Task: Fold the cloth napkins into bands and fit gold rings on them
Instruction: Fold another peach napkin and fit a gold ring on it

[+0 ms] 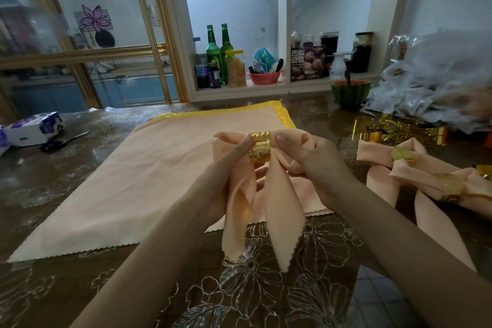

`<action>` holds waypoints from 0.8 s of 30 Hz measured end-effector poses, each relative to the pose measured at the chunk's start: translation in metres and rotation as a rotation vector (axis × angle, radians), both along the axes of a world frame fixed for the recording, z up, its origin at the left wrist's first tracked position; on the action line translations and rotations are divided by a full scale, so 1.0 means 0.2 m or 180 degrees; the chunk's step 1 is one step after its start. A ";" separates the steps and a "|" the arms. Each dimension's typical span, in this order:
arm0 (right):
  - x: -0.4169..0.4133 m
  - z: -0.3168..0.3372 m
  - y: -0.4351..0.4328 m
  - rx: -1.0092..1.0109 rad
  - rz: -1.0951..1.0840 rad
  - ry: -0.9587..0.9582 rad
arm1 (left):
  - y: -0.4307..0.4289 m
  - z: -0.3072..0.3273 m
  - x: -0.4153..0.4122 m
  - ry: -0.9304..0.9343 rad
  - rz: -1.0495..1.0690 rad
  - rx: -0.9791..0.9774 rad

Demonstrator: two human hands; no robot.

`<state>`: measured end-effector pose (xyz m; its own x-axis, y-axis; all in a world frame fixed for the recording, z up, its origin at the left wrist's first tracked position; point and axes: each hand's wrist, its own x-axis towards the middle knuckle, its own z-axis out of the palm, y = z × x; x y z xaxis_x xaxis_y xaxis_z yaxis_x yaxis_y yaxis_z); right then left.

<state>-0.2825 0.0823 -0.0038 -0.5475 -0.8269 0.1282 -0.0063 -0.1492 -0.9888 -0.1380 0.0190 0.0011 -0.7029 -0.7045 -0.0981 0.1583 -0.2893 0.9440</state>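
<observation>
A peach napkin (279, 210) folded into a band is held up above the table, its two pointed ends hanging down. A gold ring (261, 150) sits around its middle. My left hand (229, 168) grips the left loop and pinches the ring's left side. My right hand (311, 162) grips the right loop, thumb at the ring's right edge. Under them a flat stack of peach napkins (138, 184) lies on the table. Finished ringed napkins (426, 176) lie at the right.
Loose gold rings (399, 130) and a heap of clear plastic bags (439, 77) sit at the far right. A watermelon-patterned bowl (351, 93) stands behind. Scissors (64, 140) and a tissue pack (34, 128) lie at the left. The table (266, 287) has a floral cover.
</observation>
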 end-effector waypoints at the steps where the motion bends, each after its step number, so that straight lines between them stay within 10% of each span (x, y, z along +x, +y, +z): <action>1: 0.01 0.00 0.00 -0.0030 0.0001 0.0139 | 0.02 0.00 0.00 0.0064 -0.0016 0.0047; 5: 0.01 0.00 0.01 -0.0027 -0.0102 0.0455 | 0.05 -0.02 -0.03 0.0236 0.0233 0.0082; 10: 0.00 0.03 0.02 0.0160 0.0979 -0.1162 | 0.02 0.00 -0.02 0.0720 0.0706 0.0285; 24: 0.04 -0.07 -0.01 0.0397 0.0831 0.0106 | 0.04 -0.01 -0.03 0.0617 0.0527 0.0709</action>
<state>-0.2743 0.0805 -0.0177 -0.3114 -0.9498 0.0310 -0.0165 -0.0272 -0.9995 -0.1435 0.0272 -0.0014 -0.6012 -0.7870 -0.1382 0.3908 -0.4404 0.8083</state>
